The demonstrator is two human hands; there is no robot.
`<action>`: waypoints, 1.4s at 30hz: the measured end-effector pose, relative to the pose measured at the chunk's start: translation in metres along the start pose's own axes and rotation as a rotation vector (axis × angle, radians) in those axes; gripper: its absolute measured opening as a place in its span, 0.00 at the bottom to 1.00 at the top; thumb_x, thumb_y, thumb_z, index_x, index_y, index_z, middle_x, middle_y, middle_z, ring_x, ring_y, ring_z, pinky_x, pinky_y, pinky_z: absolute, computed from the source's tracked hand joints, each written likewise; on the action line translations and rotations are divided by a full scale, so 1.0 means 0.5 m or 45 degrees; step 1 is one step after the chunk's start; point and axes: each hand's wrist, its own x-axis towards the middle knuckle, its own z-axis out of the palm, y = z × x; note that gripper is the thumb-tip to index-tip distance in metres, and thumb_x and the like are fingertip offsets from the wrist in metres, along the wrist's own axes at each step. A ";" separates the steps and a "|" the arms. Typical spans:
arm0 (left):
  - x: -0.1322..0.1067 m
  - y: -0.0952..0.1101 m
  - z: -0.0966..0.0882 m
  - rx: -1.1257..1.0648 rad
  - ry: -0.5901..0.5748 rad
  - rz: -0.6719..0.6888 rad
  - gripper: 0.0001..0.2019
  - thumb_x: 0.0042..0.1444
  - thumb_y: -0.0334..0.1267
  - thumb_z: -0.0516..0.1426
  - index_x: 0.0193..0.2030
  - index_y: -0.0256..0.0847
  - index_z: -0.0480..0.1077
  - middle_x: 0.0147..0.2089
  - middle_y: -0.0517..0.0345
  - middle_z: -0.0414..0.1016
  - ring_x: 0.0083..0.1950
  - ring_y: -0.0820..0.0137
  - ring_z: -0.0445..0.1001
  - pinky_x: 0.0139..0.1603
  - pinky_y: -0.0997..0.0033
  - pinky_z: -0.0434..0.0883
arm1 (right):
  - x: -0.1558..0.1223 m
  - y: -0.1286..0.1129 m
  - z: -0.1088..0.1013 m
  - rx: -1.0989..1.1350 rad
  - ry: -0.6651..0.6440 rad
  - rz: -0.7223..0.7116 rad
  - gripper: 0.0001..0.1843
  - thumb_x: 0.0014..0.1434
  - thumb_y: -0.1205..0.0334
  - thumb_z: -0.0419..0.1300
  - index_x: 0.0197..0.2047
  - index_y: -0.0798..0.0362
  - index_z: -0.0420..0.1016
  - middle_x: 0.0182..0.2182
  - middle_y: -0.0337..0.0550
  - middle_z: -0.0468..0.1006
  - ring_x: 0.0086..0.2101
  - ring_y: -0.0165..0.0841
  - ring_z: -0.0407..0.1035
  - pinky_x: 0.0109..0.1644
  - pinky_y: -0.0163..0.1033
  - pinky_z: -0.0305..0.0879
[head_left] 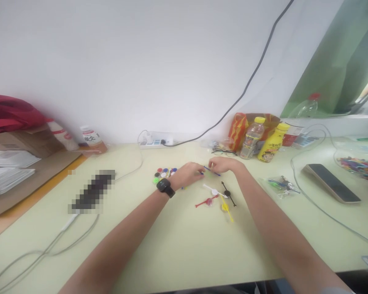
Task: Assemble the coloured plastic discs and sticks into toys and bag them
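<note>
My left hand [188, 173], with a black watch [165, 187] on its wrist, and my right hand [222, 164] meet over the pale table [178, 245]. Both are closed on a thin blue stick [213, 171], the left pinching one end and the right the other. Just left of my left hand lies a cluster of small coloured discs [164, 173]. In front of my hands lie finished stick-and-disc pieces: a white one [214, 190], a black one [228, 193], a red one [206, 201] and a yellow one [226, 208].
A power strip [155, 142] and cable sit by the wall. Bottles [260, 143] and glasses [223, 152] stand at back right. A phone [331, 183], a small bag of parts [279, 185] and a bowl of coloured pieces [360, 165] lie right. Boxes and papers [9, 167] are left.
</note>
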 end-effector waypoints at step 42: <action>0.005 0.022 -0.075 -0.337 0.297 0.132 0.07 0.66 0.38 0.58 0.45 0.39 0.75 0.43 0.52 0.81 0.44 0.67 0.81 0.53 0.64 0.78 | -0.014 -0.059 -0.003 1.140 -0.011 -0.275 0.08 0.52 0.68 0.64 0.37 0.53 0.72 0.32 0.42 0.79 0.34 0.31 0.74 0.41 0.35 0.71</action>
